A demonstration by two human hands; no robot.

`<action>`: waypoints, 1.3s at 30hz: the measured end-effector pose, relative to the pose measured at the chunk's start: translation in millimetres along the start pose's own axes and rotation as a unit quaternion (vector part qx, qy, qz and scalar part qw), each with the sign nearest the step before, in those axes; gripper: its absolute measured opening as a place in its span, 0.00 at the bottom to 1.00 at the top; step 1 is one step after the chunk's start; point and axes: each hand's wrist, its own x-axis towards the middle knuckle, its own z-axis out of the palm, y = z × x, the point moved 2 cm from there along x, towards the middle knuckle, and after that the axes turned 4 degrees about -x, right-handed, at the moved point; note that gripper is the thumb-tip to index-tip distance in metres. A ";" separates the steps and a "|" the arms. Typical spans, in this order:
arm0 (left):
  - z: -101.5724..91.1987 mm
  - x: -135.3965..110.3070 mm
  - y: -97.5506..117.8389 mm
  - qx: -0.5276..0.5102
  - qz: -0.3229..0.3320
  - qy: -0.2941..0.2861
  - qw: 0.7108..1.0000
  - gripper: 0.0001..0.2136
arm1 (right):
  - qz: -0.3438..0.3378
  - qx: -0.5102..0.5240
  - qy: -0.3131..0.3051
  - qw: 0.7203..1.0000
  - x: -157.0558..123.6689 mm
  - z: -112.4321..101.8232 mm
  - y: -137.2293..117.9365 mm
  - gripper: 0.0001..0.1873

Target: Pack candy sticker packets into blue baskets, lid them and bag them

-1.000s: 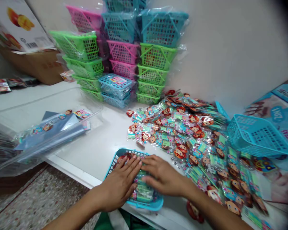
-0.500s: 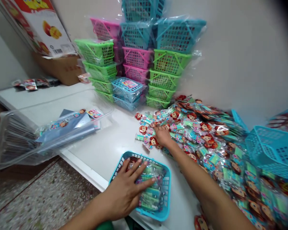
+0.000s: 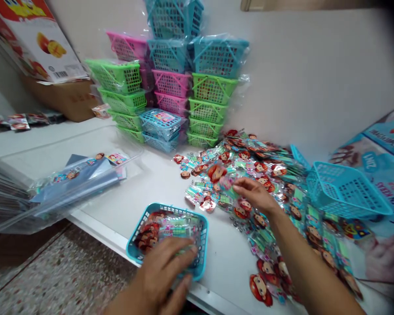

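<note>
My right hand (image 3: 254, 194) pinches a small clear packet (image 3: 228, 186) with a red-haired cartoon figure and a pale green part inside; what it contains I cannot make out. It is raised over a large spread of similar packets (image 3: 262, 168). My left hand (image 3: 167, 267) reaches over the near side of a blue plastic basket (image 3: 207, 238), fingers extended and a little blurred. Rows of the same packets (image 3: 174, 223) lie inside that basket. Whether the left fingertips touch them is hard to tell.
Bagged green, pink and blue baskets (image 3: 213, 89) are stacked against the wall. A clear plastic tub (image 3: 85, 131) with dark blue sheets stands left. Another blue basket (image 3: 348, 192) sits right, beside a printed bag (image 3: 377, 170). Cartons (image 3: 62, 94) stand at the back left.
My right hand has lifted a packet from the pile and drawn it back. My left hand has moved toward the basket's near edge, uncovering more packets. The view has shifted right.
</note>
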 end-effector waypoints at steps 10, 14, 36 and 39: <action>113.8 25.4 17.8 -0.700 -0.230 -0.195 0.647 0.23 | -0.073 -0.007 -0.463 0.883 -54.8 32.4 -70.6 0.18; 125.5 27.5 9.4 -0.672 -0.250 -0.118 0.687 0.19 | 0.001 -0.211 -0.138 0.968 16.7 58.7 -21.0 0.28; 162.4 45.1 11.4 -0.646 -0.332 0.034 0.686 0.17 | 0.175 0.132 0.074 0.973 -51.1 -9.6 40.3 0.20; 166.4 51.3 7.0 -0.649 -0.339 0.100 0.673 0.17 | 0.200 0.185 0.078 0.959 -90.2 -5.9 32.2 0.18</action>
